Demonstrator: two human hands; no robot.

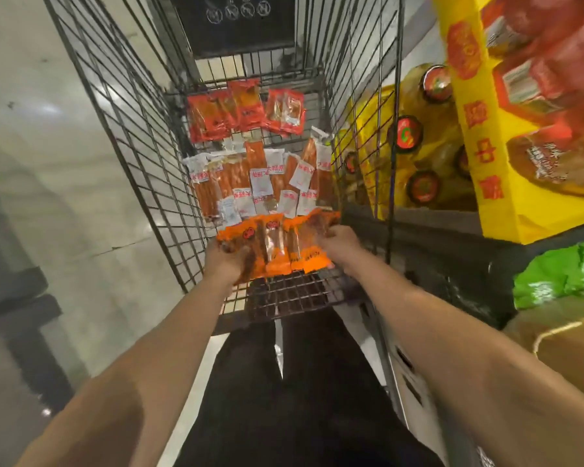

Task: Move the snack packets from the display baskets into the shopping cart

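Cart [139, 153] first, since it fills most of my view: a black wire shopping cart seen from its near end, with a dark sign panel [236, 21] hanging at the far end. Its floor already carries two lots of packets: a red batch [246, 111] along the far edge, and a wider spread of orange sticks with white labels [260, 176] across the middle. I am holding a fan of orange packets [277, 247] over the near edge, my left hand [225, 261] clamped on its left corner and my right hand [339, 244] on its right side, fingers curled shut around the film.

To do this well, I judge I should lower the bunch flat onto the bare mesh at the near edge, then let go with both hands together so the packets do not slide or tip over the white-labelled ones. Keeping them level matters, as the film looks slick and the bunch is loose.

Outside the cart's right wall stands a yellow display box [493, 183] with red goods, round-capped jars [408, 133] just beside the wire, and a green bag [560, 274] lower down. None of it blocks the drop; only the cart's tall side walls crowd my wrists. Pale floor [48, 163] lies to the left.
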